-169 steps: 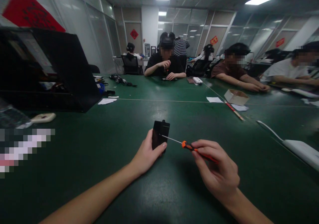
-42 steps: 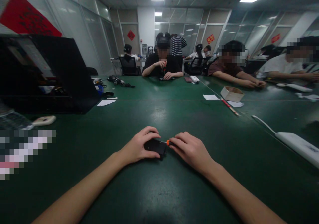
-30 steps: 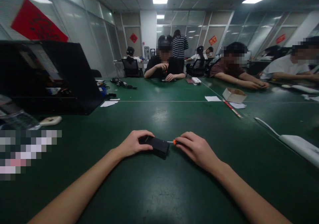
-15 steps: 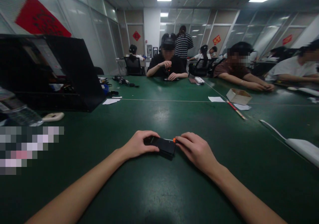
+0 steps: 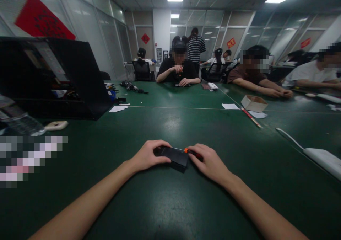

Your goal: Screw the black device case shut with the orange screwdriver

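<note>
My left hand [image 5: 150,155] grips a small black rectangular box [image 5: 176,158] at its left end, thumb along the near side and fingers over the far side. The box rests on the green tabletop, and what it is I cannot make out. In my right hand [image 5: 210,159] is a screwdriver [image 5: 187,150] with an orange-and-black handle, held between thumb and fingers. Its thin metal shaft points left along the far edge of the box. The shaft's tip is hidden near my left fingers.
Across the green table [image 5: 170,204], a person [image 5: 178,67] holds another screwdriver. A cardboard box [image 5: 254,104], papers and a red stick [image 5: 251,117] lie to the right, with a white power strip [image 5: 323,160]. At left stand a black case [image 5: 98,87] and a plastic bottle [image 5: 21,119].
My right fingers have shifted on the screwdriver, so more of its handle shows. The black box and my left hand stay nearly in place.
</note>
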`<state>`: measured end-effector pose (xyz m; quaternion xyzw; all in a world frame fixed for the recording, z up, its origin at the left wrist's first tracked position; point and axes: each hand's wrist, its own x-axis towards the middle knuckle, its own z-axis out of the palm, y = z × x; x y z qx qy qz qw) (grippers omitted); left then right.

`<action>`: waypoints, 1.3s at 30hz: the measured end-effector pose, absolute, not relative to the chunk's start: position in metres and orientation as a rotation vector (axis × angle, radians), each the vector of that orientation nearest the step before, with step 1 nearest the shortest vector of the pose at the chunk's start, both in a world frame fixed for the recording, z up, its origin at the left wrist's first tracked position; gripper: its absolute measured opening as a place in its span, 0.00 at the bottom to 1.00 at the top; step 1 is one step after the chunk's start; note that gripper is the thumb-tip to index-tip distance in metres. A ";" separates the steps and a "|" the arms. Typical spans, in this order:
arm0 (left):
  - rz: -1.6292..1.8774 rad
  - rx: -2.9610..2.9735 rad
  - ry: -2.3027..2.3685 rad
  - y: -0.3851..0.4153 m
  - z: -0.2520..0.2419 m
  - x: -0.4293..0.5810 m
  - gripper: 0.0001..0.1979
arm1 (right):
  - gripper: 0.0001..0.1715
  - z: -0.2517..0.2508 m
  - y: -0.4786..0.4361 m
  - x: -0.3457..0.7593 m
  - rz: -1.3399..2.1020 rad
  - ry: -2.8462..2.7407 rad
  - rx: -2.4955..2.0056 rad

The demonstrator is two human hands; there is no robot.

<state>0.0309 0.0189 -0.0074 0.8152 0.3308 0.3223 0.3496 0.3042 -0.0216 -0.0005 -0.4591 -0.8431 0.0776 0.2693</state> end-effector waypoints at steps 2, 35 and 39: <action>0.942 1.982 0.811 0.021 -0.009 0.031 0.21 | 0.12 -0.001 -0.021 0.309 0.167 -2.250 -1.299; 1.049 0.580 0.476 0.027 -0.007 0.032 0.18 | 0.18 0.002 -0.027 0.272 0.637 -1.616 -1.053; 1.097 0.652 0.470 0.027 -0.014 0.032 0.20 | 0.18 0.006 -0.034 0.280 0.449 -1.740 -1.062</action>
